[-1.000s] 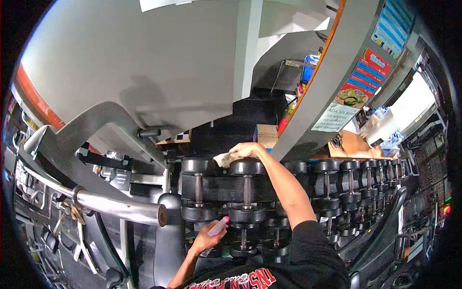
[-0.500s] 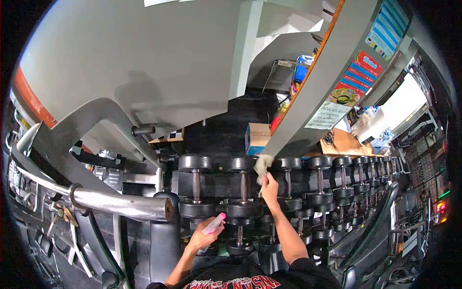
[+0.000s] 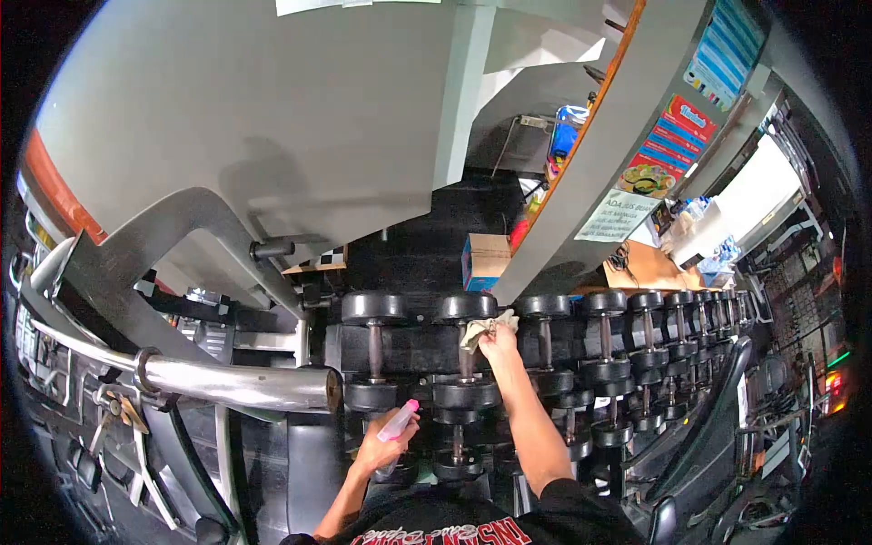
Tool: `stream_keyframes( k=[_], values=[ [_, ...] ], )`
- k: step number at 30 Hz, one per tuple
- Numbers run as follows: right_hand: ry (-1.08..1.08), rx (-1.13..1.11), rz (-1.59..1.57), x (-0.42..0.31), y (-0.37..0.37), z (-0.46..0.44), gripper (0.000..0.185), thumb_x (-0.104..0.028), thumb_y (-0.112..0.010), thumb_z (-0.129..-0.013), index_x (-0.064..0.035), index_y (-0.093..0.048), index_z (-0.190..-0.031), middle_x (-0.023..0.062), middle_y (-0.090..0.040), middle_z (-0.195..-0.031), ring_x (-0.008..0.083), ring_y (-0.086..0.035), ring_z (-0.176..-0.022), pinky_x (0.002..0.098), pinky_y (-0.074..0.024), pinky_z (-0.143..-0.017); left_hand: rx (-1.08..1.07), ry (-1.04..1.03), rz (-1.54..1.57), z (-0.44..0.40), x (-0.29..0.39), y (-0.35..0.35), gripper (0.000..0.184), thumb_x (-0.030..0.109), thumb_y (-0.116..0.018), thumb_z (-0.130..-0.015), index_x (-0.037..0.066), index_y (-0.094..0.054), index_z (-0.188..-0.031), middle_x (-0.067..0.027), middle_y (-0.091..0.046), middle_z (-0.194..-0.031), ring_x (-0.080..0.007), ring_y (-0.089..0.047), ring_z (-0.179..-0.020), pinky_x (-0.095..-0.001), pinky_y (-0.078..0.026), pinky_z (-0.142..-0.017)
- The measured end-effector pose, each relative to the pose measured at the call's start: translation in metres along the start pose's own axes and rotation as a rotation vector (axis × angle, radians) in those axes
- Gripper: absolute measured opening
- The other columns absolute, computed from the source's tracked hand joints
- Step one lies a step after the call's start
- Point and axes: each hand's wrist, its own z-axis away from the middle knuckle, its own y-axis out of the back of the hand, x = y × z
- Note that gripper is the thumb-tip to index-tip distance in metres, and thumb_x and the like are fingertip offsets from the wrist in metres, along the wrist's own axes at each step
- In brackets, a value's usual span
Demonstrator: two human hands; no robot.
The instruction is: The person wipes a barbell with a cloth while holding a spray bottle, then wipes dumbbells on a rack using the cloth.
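Observation:
My right hand [image 3: 498, 347] is closed around a pale, crumpled cloth [image 3: 489, 330]. The cloth lies against the upper head and handle of a black dumbbell [image 3: 466, 394] on the rack. Lower and to the left, my left hand [image 3: 383, 447] grips a clear spray bottle [image 3: 398, 425] with a pink nozzle, in front of the lower head of a neighbouring dumbbell [image 3: 374, 352]. Another dumbbell [image 3: 545, 338] lies just right of the cloth. My fingers partly hide the bottle's body.
More dumbbells [image 3: 606, 341] run along the rack to the right, with a second row below. A thick chrome bar [image 3: 241, 383] juts in from the left. Behind the rack stand a cardboard box [image 3: 487, 259] and a grey pillar [image 3: 568, 195].
My right hand has come down and slightly left, bringing the cloth from above the dumbbell's right side onto its upper head and handle. The left hand keeps hold of the bottle, nearly still.

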Motion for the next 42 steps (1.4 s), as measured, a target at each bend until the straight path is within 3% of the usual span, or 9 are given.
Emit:
stream_keyframes(
  k=[5,10,14,16,19,21,23,39,42],
  values=[
    [0.179,-0.107,0.202,0.046,-0.018,0.089,0.009,-0.019,-0.04,-0.097,-0.0152,-0.047,-0.092,-0.0017,-0.054,-0.083,0.0104,-0.053,-0.065,0.0259,-0.0429,-0.05,0.01,0.024,-0.011,-0.003,0.006,0.004,0.016,0.012,-0.064,-0.083,0.004,-0.061,-0.096,-0.0018,-0.059,-0.071,-0.0064,-0.052,-0.053,-0.0225,-0.042,-0.048],
    [-0.225,-0.322,0.019,0.097,0.005,0.061,0.028,-0.013,-0.034,-0.095,-0.0073,-0.047,-0.12,0.012,-0.058,-0.113,0.0256,-0.058,-0.103,0.0407,-0.0492,-0.09,0.032,-0.02,-0.02,-0.01,0.005,0.007,0.015,0.014,-0.063,-0.084,0.004,-0.061,-0.096,-0.0014,-0.059,-0.07,-0.0065,-0.051,-0.053,-0.0227,-0.041,-0.048],
    [-0.229,-0.315,0.013,0.098,0.0,0.025,0.032,-0.01,-0.031,-0.09,0.0062,-0.052,-0.109,0.0203,-0.06,-0.105,0.033,-0.06,-0.098,0.0447,-0.0497,-0.089,0.061,-0.264,-0.181,-0.011,0.002,0.012,0.015,0.014,-0.062,-0.084,0.004,-0.062,-0.096,-0.0016,-0.06,-0.072,-0.0082,-0.054,-0.057,-0.0239,-0.043,-0.052],
    [-0.301,-0.323,0.008,0.09,-0.008,0.008,0.031,-0.011,-0.034,-0.091,0.0083,-0.057,-0.1,0.0218,-0.061,-0.101,0.0329,-0.061,-0.093,0.0446,-0.0514,-0.085,0.002,0.072,-0.055,-0.003,0.015,0.015,0.014,0.013,-0.062,-0.083,0.004,-0.063,-0.095,-0.003,-0.061,-0.075,-0.0101,-0.056,-0.063,-0.0255,-0.046,-0.059],
    [-0.312,-0.127,-0.06,0.084,-0.012,-0.004,0.029,-0.01,-0.037,-0.09,0.0095,-0.057,-0.099,0.0238,-0.061,-0.101,0.0333,-0.061,-0.09,0.0422,-0.0532,-0.08,0.052,0.006,-0.089,-0.002,0.005,0.013,0.013,0.012,-0.062,-0.083,0.004,-0.063,-0.094,-0.0041,-0.062,-0.077,-0.011,-0.058,-0.07,-0.0261,-0.047,-0.065],
    [-0.526,-0.485,0.072,0.055,-0.022,0.039,0.027,-0.006,-0.036,-0.089,0.01,-0.056,-0.1,0.0228,-0.06,-0.103,0.0321,-0.061,-0.088,0.0412,-0.0535,-0.079,0.044,0.03,-0.087,-0.003,-0.001,0.012,0.013,0.012,-0.062,-0.083,0.004,-0.063,-0.094,-0.0046,-0.063,-0.078,-0.0109,-0.058,-0.07,-0.0258,-0.047,-0.065],
    [-0.287,-0.097,0.076,0.033,-0.052,0.1,0.026,-0.002,-0.033,-0.088,0.0103,-0.053,-0.1,0.0194,-0.058,-0.102,0.0302,-0.06,-0.089,0.0432,-0.0516,-0.086,0.036,0.058,-0.083,-0.004,-0.001,0.01,0.013,0.011,-0.062,-0.083,0.004,-0.063,-0.093,-0.005,-0.063,-0.079,-0.0108,-0.058,-0.071,-0.0256,-0.047,-0.066],
    [0.281,-0.414,0.02,-0.107,0.106,0.107,0.032,-0.02,-0.035,-0.098,-0.004,-0.045,-0.125,0.0124,-0.054,-0.123,0.0253,-0.051,-0.115,0.0393,-0.0414,-0.1,0.034,-0.033,-0.195,-0.043,-0.003,-0.048,0.014,0.017,-0.065,-0.082,0.008,-0.062,-0.092,-0.0076,-0.063,-0.075,-0.0146,-0.061,-0.069,-0.0288,-0.047,-0.066],
    [0.285,-0.379,0.01,-0.095,0.136,0.122,0.035,-0.022,-0.036,-0.098,-0.004,-0.043,-0.127,0.0128,-0.052,-0.126,0.0265,-0.05,-0.117,0.0395,-0.0404,-0.101,0.063,-0.133,-0.278,-0.043,0.002,-0.054,0.017,0.023,-0.062,-0.084,0.008,-0.061,-0.091,-0.0133,-0.063,-0.077,-0.0291,-0.063,-0.073,-0.0358,-0.048,-0.066]
  ],
)
